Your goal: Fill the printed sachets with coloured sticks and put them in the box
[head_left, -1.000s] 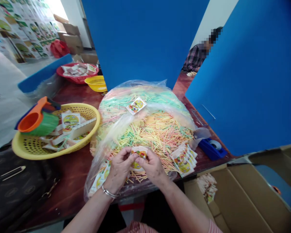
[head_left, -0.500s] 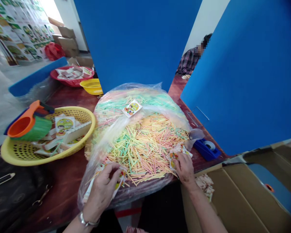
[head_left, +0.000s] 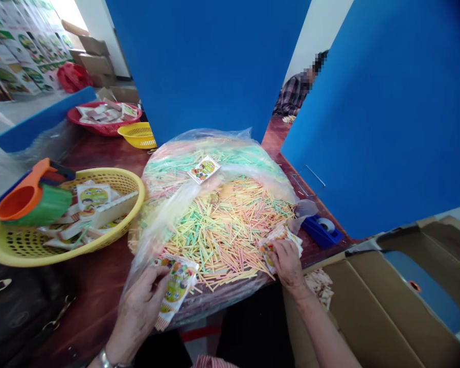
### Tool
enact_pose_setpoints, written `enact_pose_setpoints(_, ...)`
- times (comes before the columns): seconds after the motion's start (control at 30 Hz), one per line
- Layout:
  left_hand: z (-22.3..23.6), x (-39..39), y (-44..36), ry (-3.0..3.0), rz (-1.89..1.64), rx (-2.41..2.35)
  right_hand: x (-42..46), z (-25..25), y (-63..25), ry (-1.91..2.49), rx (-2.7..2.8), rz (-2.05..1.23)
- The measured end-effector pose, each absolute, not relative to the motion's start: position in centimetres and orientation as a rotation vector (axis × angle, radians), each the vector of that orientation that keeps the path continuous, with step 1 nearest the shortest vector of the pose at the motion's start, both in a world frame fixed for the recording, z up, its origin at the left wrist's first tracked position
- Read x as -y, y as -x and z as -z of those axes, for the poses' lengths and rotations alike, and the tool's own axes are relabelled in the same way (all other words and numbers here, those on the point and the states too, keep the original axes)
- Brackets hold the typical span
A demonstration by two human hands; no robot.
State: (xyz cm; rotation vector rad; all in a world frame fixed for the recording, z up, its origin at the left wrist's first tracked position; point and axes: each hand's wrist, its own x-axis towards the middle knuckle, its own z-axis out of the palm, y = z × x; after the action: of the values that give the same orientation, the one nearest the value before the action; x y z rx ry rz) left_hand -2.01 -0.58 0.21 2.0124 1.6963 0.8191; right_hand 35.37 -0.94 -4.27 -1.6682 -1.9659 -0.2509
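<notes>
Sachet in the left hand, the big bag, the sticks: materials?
The sachet in the left hand looks like glossy printed plastic film, with a flat sealed end. The bag looks like thin clear plastic, probably polyethylene, given its creases and shine. The pastel sticks have a matte finish; they could be paper or a pressed food, and the look doesn't settle which.

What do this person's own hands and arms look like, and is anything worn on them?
Both hands are bare, with no gloves. The left hand has a silvery metal bracelet at the wrist. The right hand and right forearm show no jewellery. A red-and-white striped shirt shows at the bottom of the view.
</notes>
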Motion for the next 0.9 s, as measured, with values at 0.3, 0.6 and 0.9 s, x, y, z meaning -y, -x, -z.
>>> enact_pose_setpoints(0.3, 0.2, 0.7, 2.4, -2.423, -0.771, -1.688, -2.2, -0.3, -33.7, 1.691, 1.903, 0.358)
enact_pose_setpoints(0.6, -0.3, 0.3, 1.0, -2.344, -0.278, -1.951, -15.4, -4.1, -32.0, 1.755, 2.444, 0.194)
enact_pose_setpoints(0.9, -0.9, -0.5, 0.4, -2.215, -0.208, -1.903, -16.3, -4.4, -31.1, 1.731, 2.687, 0.240)
